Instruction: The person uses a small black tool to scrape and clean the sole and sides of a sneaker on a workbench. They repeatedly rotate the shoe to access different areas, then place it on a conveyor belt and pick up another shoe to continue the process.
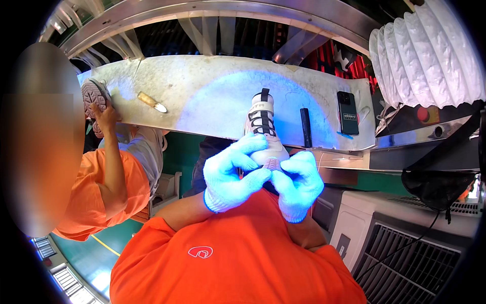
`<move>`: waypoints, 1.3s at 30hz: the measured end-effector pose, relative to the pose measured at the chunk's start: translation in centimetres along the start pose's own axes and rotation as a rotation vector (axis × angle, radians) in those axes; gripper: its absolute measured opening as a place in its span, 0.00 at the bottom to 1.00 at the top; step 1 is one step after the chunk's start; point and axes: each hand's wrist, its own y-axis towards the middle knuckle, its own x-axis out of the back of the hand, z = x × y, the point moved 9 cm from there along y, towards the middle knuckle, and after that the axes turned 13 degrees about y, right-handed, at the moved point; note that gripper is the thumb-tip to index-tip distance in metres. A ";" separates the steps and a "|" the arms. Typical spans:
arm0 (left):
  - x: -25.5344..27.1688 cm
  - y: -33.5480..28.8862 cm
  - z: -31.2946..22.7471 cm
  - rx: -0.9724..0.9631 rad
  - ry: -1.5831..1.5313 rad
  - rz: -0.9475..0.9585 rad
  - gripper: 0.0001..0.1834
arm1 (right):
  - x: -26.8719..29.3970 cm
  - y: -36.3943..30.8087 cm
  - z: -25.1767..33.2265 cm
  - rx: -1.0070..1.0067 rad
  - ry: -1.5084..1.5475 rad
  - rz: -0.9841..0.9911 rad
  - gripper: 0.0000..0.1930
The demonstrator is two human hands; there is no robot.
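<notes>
A white sneaker (262, 124) with black laces rests at the near edge of the worktable, its toe toward me and a bit of pinkish sole showing at the tip. My left hand (235, 172), in a white knit glove lit blue, has its fingers bent against the left side of the toe. From the other side, my right hand (296, 185), gloved alike, presses curled fingers and thumb to the toe's edge. The fingertips of both hands nearly meet at the sole tip. Whether anything small is pinched there cannot be made out.
Right of the sneaker lie a black pen-like tool (306, 127) and a dark phone (347, 112). A wooden-handled tool (152, 102) lies left on the worktable (202, 76). At left, a co-worker holds another shoe (94, 96). A white pleated duct (425, 55) hangs at right, above a grey machine (400, 248).
</notes>
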 end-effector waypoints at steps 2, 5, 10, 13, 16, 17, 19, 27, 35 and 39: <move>-0.1 -0.1 0.2 -0.016 -0.035 -0.007 0.13 | 0.0 0.1 0.1 0.019 -0.027 -0.001 0.17; -0.1 0.1 0.4 -0.015 -0.077 -0.006 0.13 | 0.0 0.1 0.1 0.006 -0.027 -0.009 0.17; 0.1 0.2 0.8 -0.026 -0.113 0.018 0.17 | -0.2 0.1 0.4 -0.016 -0.064 0.010 0.18; 0.4 0.0 1.3 0.039 -0.202 -0.002 0.20 | -0.1 -0.2 -0.3 -0.031 -0.039 0.003 0.22; 0.2 0.2 1.6 0.011 -0.200 0.055 0.23 | 0.3 -1.3 -1.6 -0.171 0.055 -0.136 0.29; 0.2 0.4 1.8 0.008 -0.188 0.083 0.24 | 0.3 -1.4 -1.8 -0.185 0.062 -0.141 0.31; 0.2 1.0 1.7 -0.009 -0.160 0.157 0.26 | 0.1 -1.5 -2.2 -0.199 0.095 -0.130 0.34; -0.3 1.5 3.3 0.192 -0.161 0.383 0.27 | -1.8 -0.3 0.2 -0.155 -0.126 0.045 0.33; -0.8 2.5 2.6 0.349 -0.215 0.365 0.19 | -2.1 0.3 -0.6 -0.225 -0.135 0.120 0.37; -1.8 2.8 2.4 0.408 -0.206 0.347 0.22 | -1.2 0.2 -0.9 -0.125 -0.062 0.066 0.41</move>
